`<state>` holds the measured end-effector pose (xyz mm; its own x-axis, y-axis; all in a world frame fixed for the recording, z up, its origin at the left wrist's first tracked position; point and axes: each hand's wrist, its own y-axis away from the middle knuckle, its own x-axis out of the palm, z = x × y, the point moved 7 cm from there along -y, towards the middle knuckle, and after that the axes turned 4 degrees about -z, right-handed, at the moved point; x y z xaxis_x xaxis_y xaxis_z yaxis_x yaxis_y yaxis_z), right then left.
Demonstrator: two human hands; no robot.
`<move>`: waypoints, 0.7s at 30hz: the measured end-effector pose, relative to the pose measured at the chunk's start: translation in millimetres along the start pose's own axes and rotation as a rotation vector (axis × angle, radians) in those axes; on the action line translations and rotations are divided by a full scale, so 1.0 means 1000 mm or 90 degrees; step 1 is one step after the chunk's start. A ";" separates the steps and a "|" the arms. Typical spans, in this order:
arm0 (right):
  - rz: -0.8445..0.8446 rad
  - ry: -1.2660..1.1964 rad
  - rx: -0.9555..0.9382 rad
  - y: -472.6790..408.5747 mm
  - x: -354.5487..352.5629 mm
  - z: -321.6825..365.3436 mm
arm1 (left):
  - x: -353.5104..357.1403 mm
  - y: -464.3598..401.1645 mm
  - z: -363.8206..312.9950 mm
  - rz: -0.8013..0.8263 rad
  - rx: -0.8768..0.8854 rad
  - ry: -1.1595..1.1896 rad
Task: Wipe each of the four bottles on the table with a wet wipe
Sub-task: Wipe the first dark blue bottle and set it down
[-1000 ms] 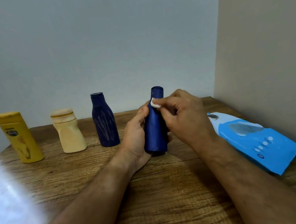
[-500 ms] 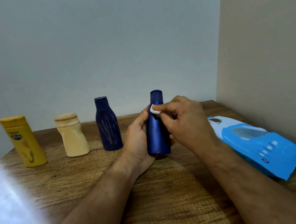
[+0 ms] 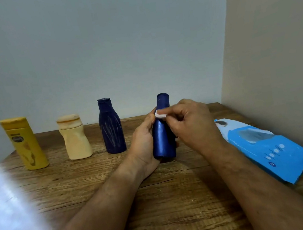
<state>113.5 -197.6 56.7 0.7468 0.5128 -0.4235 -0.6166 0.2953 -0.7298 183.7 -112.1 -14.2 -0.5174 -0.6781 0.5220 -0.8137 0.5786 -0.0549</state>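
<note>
From the head view, my left hand (image 3: 144, 141) is wrapped round the lower body of the blue bottle (image 3: 163, 136), thumb up along its near side, holding it upright just in front of me with its base at or just above the wooden table (image 3: 180, 209); I cannot tell whether it touches. My right hand (image 3: 189, 121) pinches a small folded white wet wipe (image 3: 160, 115) between thumb and fingertips and presses it against the bottle's neck, just under the cap. The other three bottles stand in a row to my left near the back edge: a dark navy bottle (image 3: 111, 128) with pale streaks closest to my left hand, then a cream bottle (image 3: 75, 140) with a waisted body, then a yellow bottle (image 3: 25, 145) leaning slightly, farthest left. To my right, near the side wall, the blue wet wipe pack (image 3: 265, 147) lies flat on the table, well apart from my hands
</note>
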 end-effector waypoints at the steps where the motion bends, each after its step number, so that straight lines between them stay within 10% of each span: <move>1: -0.040 0.001 0.004 -0.002 -0.004 0.000 | 0.001 0.000 0.000 0.006 0.003 -0.010; 8: 0.213 -0.036 -0.057 0.014 0.014 0.006 | -0.005 0.000 -0.010 0.002 0.050 0.004; 15: -0.099 -0.027 -0.001 -0.002 -0.019 0.000 | 0.001 0.005 -0.009 0.036 0.060 -0.059; 21: 0.066 -0.037 -0.066 0.007 -0.001 0.005 | 0.003 0.008 -0.010 0.023 0.061 -0.020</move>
<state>107.7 -192.1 54.5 0.6628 0.5824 -0.4707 -0.6586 0.1543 -0.7365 178.9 -104.9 -4.7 -0.5538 -0.6725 0.4910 -0.8153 0.5578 -0.1555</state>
